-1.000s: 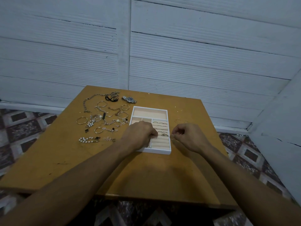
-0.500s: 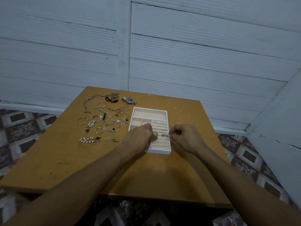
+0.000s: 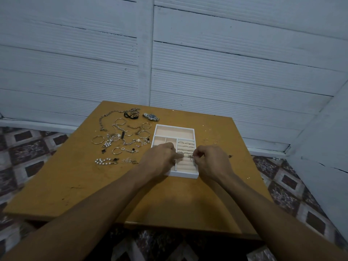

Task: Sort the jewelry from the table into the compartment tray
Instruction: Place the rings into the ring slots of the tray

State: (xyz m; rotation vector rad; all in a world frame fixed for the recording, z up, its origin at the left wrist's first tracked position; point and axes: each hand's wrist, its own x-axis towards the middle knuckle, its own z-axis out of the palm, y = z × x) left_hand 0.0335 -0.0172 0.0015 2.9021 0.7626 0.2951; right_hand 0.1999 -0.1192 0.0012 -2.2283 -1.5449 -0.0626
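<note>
A white tray sits on the brown surface. It has soft tan boxes inside. The right part has rows of slots, and small rings are stuck in the far rows.

The right hand pinches a ring with its fingertips, right over the slots in the middle of the tray. The left hand lies on the left part of the tray with its fingers curled. A second ring is at its fingertips, but I cannot tell if the hand holds it.

More jewelry lies in a bunch on the surface left of the tray: chains, hoops, a pearl bracelet and a watch. Two tiny rings lie to the right of the tray.
</note>
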